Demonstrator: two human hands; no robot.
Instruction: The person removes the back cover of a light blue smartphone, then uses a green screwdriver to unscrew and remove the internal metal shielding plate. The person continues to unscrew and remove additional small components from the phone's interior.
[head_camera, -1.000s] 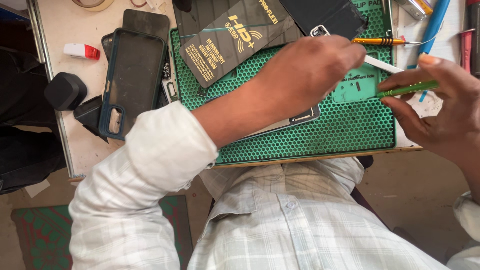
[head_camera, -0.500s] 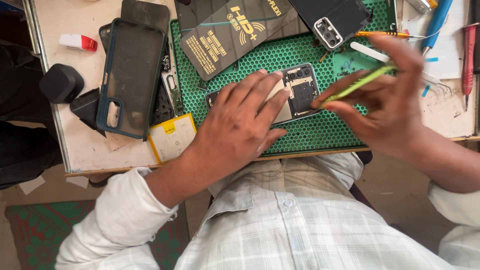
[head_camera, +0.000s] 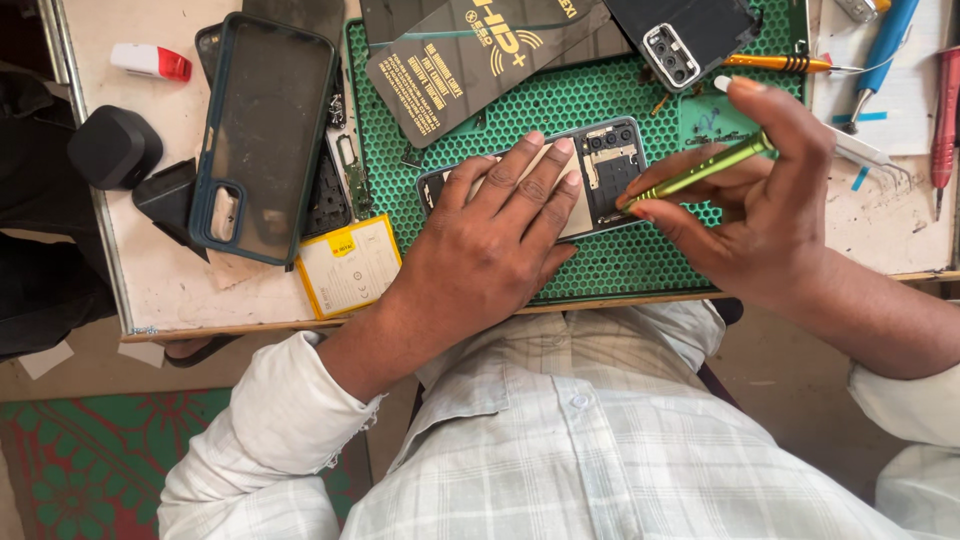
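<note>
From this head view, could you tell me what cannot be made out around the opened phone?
- Opened phone: its middle lies hidden under the left hand.
- Green screwdriver: its tip is too small to tell which screw it meets; the right hand covers its rear.
- Black rear cover: cut off by the top edge.

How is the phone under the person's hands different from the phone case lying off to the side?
The opened phone lies on the green mat, pinned by the left hand, its inner parts bare; the right hand holds a green screwdriver to it. The dark blue case is an empty shell, untouched, on the pale tabletop. Both lie flat.
</note>
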